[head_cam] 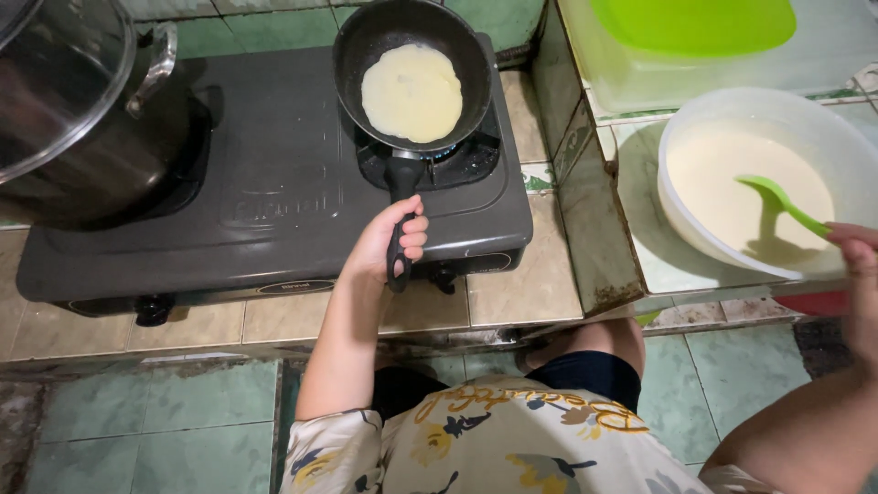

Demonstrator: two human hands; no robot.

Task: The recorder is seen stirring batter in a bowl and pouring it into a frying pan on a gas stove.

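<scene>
My left hand [389, 240] grips the black handle of a small black frying pan [366, 41] that sits on the right burner of a dark two-burner gas stove [274, 183]. A thin round pale crepe [412, 91] lies in the pan. My right hand [858, 265] holds the end of a green ladle [777, 199] whose bowl rests in pale batter [722, 183] inside a white plastic bowl [777, 105] on the raised tiled ledge to the right.
A large steel pot with a glass lid [69, 101] occupies the left burner. A clear plastic container with a green lid [695, 37] stands behind the bowl. The stove rests on a low tiled counter [521, 284]; green floor tiles [146, 412] lie below.
</scene>
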